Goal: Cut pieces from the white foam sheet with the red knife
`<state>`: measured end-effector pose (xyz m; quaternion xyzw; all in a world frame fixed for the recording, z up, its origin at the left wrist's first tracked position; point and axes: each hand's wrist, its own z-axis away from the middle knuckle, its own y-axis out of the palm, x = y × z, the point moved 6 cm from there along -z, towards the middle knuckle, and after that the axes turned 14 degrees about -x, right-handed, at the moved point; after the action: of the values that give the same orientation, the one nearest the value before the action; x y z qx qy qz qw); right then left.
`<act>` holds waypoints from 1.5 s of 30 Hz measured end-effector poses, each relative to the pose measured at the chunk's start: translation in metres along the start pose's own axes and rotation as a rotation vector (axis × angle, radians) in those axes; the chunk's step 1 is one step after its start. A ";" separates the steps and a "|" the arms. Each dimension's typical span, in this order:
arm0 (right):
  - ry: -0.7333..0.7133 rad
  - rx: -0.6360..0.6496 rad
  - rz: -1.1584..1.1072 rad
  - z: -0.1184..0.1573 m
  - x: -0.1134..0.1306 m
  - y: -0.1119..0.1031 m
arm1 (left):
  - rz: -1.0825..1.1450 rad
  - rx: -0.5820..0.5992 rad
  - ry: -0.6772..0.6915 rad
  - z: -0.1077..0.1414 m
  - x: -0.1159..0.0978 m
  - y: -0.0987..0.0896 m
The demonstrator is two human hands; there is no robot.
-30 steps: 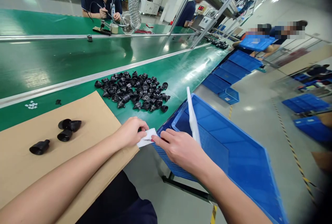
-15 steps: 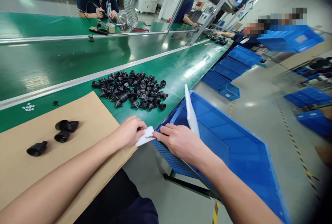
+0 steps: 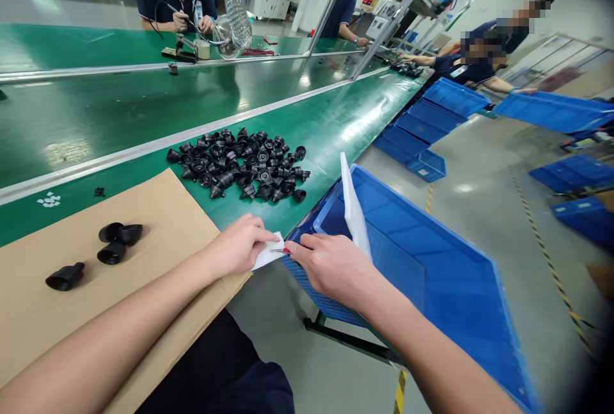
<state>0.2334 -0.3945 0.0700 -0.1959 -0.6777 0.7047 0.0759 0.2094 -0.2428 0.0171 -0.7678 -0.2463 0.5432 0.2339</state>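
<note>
My left hand (image 3: 240, 244) rests at the cardboard's right corner, its fingers closed and pressing on a small white sheet (image 3: 263, 259). My right hand (image 3: 333, 268) is closed around a thin metal-tipped tool (image 3: 286, 251) with a red part; most of it is hidden by the fingers. The tool's tip lies over the white sheet, close to my left fingertips. Several black cup-shaped plastic parts (image 3: 66, 277) lie on the cardboard (image 3: 158, 209) left of my left forearm. Beyond my hands, a heap of similar black parts (image 3: 240, 164) sits on the green bench.
Right of my hands stands a large blue crate (image 3: 460, 260), with a white panel (image 3: 354, 209) upright at its near-left side. Small white pieces (image 3: 49, 199) and tiny black pieces (image 3: 98, 192) lie on the green bench (image 3: 345, 119). Co-workers stand or sit farther off, near stacked blue crates (image 3: 426, 119).
My left index finger is stretched further toward the tool, and the tool's tip shows more clearly over the white sheet. At the far right, a blue crate near a co-worker has moved lower and right.
</note>
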 end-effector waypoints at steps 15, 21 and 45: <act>0.392 -0.167 -0.061 0.028 0.015 -0.009 | -0.135 -0.081 0.003 0.009 -0.004 0.001; 0.393 -0.267 -0.114 0.031 0.017 -0.005 | -0.233 -0.075 0.031 0.012 -0.006 0.003; 0.189 0.041 -0.124 0.022 0.000 0.004 | -0.311 0.022 0.043 0.008 -0.013 0.001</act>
<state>0.2256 -0.4149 0.0660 -0.2174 -0.6638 0.6908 0.1867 0.1986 -0.2510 0.0229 -0.7294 -0.3511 0.4865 0.3287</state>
